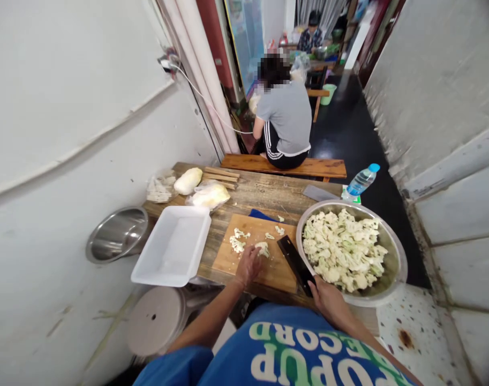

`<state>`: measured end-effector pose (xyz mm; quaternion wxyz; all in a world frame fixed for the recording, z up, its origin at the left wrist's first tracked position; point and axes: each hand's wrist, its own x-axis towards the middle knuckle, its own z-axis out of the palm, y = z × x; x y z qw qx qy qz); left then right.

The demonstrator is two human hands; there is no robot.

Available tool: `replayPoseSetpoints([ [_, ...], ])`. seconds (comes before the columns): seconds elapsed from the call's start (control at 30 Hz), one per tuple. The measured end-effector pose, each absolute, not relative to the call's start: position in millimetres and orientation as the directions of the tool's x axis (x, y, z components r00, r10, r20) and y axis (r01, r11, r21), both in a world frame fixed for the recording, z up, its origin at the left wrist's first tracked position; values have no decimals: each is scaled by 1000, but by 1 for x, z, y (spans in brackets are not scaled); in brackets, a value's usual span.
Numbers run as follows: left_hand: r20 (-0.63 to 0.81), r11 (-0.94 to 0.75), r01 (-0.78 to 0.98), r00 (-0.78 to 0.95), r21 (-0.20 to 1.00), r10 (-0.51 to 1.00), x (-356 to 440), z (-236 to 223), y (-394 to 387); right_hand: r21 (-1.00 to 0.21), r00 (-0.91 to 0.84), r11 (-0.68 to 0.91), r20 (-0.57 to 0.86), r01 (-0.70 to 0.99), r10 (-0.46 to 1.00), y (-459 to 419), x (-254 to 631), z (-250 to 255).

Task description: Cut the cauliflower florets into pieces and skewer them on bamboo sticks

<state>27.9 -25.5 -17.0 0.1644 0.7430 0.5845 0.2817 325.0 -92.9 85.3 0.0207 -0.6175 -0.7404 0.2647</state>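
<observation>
in the head view, the left hand [249,265] is just below the centre of the frame, fingers at a cauliflower piece [264,248] on the cutting board [227,261], though whether it grips i cannot tell. at lower right of centre the right hand [328,298] is wrapped round the knife [294,261], beside a bowl [400,271] of cut cauliflower [344,246].

Bright, with wide-angle edge distortion.
</observation>
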Motion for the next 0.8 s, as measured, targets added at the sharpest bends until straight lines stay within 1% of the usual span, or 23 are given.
replayPoseSetpoints([
  [0.07,219,-189,781,69,595,973,28,-18,-36,-382,-268,118,-370,917,890,-90,319,86],
  [0.17,196,-109,772,-20,626,980,32,-15,-39,-368,-305,145,-429,919,850,-87,312,84],
  [0.3,172,-146,758,45,635,984,41,-8,-24,-352,-333,178,-452,919,827,-84,303,77],
  [0.37,138,-143,749,70,647,988,44,-6,-14,-353,-344,189,-454,916,822,-81,298,74],
  [0.6,5,44,747,-63,664,998,38,-14,1,-374,-335,163,-458,913,823,-65,277,76],
  [0.8,-15,62,776,-68,627,998,39,-12,3,-412,-341,140,-469,901,815,-60,274,78],
])
